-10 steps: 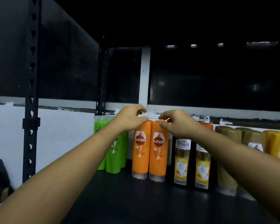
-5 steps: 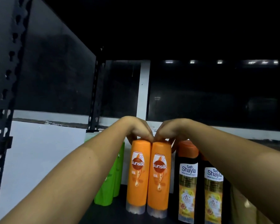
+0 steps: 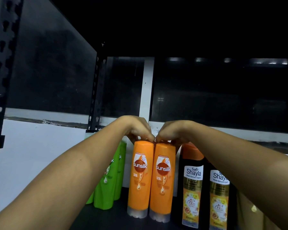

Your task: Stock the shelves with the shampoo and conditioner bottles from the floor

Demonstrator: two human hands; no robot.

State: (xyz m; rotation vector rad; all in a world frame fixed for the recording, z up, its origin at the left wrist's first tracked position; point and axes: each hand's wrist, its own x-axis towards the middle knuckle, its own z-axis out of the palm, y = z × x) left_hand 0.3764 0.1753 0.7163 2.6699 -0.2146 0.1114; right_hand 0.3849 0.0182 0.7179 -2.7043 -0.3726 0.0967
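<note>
Two grips are working the tops of the pair. My left grip [image 3: 136, 130] is clasping the left orange bottle [image 3: 140, 178] and my right grip [image 3: 171, 132] is clasping the right orange bottle [image 3: 163, 181]. Both are standing upright on the shelf [image 3: 113, 219] directly beneath, touching. I'm watching for a topple: an uneven push up top could be knocking one into the black bottles [image 3: 192, 188] just right of the right grip, or the green bottles [image 3: 110, 183] leftward.

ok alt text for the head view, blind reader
A person's left hand grips the top of the left orange Sunsilk bottle and the right hand the right orange Sunsilk bottle, upright and touching on a dark shelf. Green bottles stand left of them, black Safi Shayla bottles right.
</note>
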